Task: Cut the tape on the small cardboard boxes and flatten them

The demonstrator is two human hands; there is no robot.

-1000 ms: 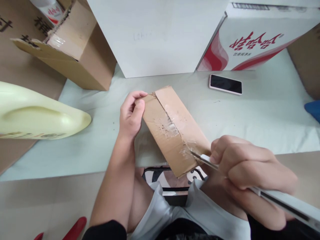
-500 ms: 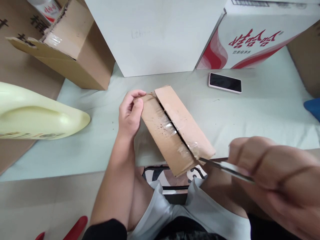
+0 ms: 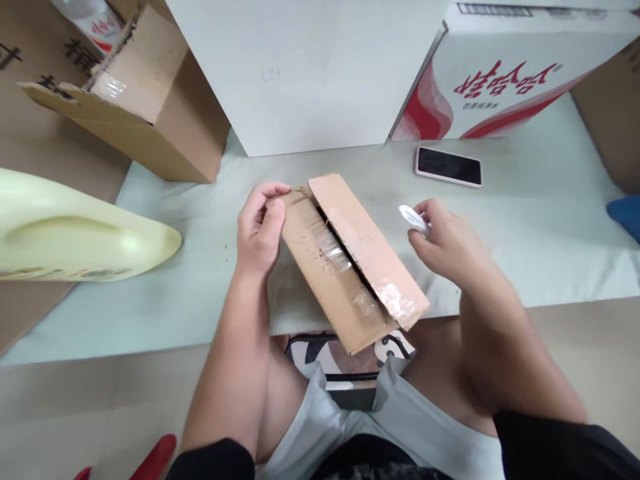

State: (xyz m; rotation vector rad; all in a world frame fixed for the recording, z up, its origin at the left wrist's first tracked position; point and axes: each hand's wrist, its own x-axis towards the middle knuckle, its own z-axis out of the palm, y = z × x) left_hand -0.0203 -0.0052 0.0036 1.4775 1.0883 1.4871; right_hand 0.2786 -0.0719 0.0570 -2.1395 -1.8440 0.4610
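A small brown cardboard box [image 3: 320, 267] lies tilted at the table's front edge, over my lap. Torn clear tape clings to its top, and a dark gap runs along the seam between the two flaps. My left hand [image 3: 263, 227] grips the box's far left corner, thumb on top and fingers at the far end. To the right of the box, raised over the table, my right hand [image 3: 443, 240] is closed around a white utility knife [image 3: 414, 218]. The knife points up and left, apart from the box; its blade cannot be made out.
A phone [image 3: 449, 167] lies behind my right hand. White cartons [image 3: 310, 80] and a red-and-white carton [image 3: 500, 80] stand at the back. At left are an open cardboard box [image 3: 185, 113] and a pale yellow bottle [image 3: 85, 227]. Something blue [image 3: 625, 217] sits far right.
My right hand has drawn the knife out of the near end of the box seam and moved it away, up over the table. The left hand and box stay nearly still.
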